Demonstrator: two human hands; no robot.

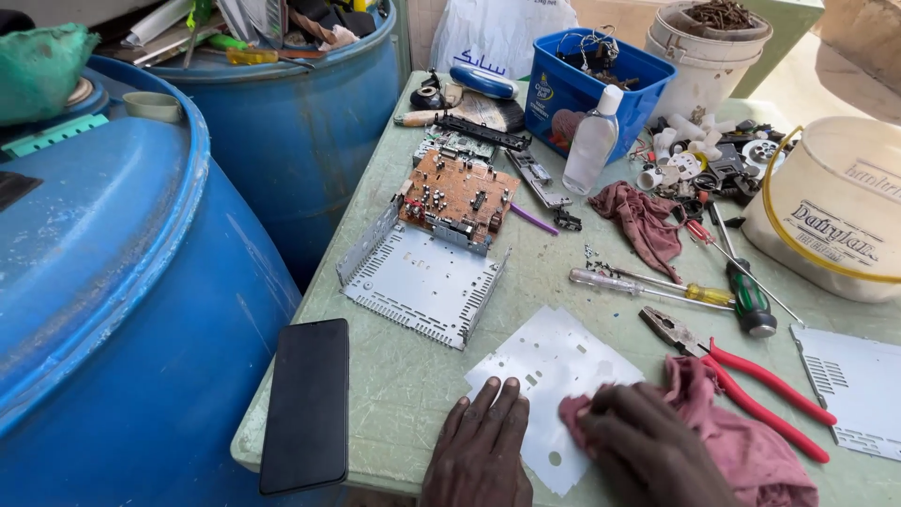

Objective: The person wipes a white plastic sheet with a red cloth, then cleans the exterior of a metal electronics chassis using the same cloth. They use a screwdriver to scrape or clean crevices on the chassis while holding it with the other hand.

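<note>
Right now the thin white perforated plastic sheet (554, 361) lies flat at the near edge of the pale green table (394, 376), w/ my left hand (481, 449) spread flat, fingers wide, pinning its near-left corner, and my right hand (643, 449) curled down on a dusty-pink crumpled cloth (741, 451) pressed to the sheet's right side. Just right of the cloth are red-handled pliers (751, 385); farther back sit a bent grey metal chassis tray (422, 277) w/ a brown circuit board (460, 195), and a black phone (306, 404) lies left of my hands.
</note>
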